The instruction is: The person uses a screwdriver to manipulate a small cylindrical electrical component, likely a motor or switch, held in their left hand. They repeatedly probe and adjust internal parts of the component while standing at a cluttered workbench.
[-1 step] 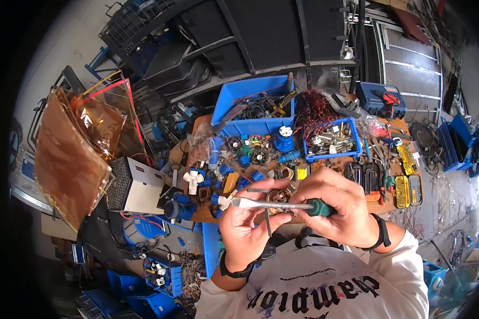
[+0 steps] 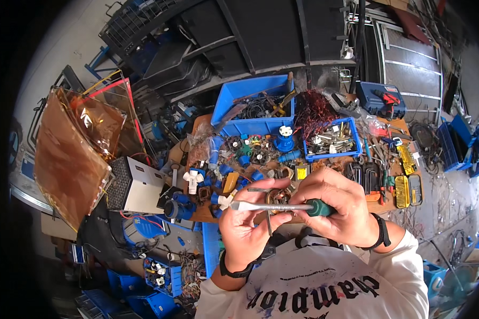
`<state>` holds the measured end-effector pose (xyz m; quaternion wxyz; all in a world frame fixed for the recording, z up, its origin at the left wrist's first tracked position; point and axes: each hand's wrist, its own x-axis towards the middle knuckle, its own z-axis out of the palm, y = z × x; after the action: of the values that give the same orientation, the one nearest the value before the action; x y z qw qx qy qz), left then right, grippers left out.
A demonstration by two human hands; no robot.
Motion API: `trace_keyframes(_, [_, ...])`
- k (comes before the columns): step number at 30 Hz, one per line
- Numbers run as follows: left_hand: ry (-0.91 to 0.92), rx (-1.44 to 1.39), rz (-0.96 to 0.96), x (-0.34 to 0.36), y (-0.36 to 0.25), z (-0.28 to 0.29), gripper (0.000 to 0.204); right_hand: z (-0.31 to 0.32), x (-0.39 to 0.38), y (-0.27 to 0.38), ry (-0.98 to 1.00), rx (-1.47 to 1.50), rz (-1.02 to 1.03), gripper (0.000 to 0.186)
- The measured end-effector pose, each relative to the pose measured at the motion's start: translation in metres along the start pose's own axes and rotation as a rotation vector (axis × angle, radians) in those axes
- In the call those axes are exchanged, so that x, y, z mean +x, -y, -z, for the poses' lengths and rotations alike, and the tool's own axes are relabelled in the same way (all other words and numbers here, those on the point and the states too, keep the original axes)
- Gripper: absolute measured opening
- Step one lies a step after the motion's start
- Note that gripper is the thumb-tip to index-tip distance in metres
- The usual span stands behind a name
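Note:
My right hand is closed around the green handle of a flat-blade screwdriver, whose shaft points left across my left hand. Between its thumb and fingers, my left hand grips a small round coppery metal part, and a thin dark prong sticks out below it. The shaft passes in front of this part, hiding some of it; whether they touch I cannot tell. Both hands are close together over the near edge of the workbench.
Beyond my hands stand a large blue bin of cables and a blue tray of metal pieces. Blue and white plug parts lie to the left. Hand tools, a yellow bit case and a drill lie to the right.

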<state>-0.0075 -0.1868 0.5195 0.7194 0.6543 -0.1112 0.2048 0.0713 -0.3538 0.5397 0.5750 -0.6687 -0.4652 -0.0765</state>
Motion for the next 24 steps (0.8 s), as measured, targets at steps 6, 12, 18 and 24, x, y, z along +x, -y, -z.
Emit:
trace_keyframes(6, [-0.015,0.037,0.047,0.0,-0.001,0.0,0.048,0.005,0.001,-0.009,0.076,-0.014,0.038,0.02])
trace_keyframes(12, [-0.022,0.03,0.037,0.0,0.002,-0.001,0.048,0.003,0.0,-0.015,0.108,-0.029,0.061,0.022])
trace_keyframes(18, [-0.004,0.054,0.045,-0.002,0.002,0.001,0.048,0.002,0.0,-0.017,0.143,-0.082,0.071,0.022])
trace_keyframes(24, [-0.007,0.093,0.043,-0.002,0.005,0.001,0.049,0.0,-0.002,-0.018,0.157,-0.107,0.06,0.026])
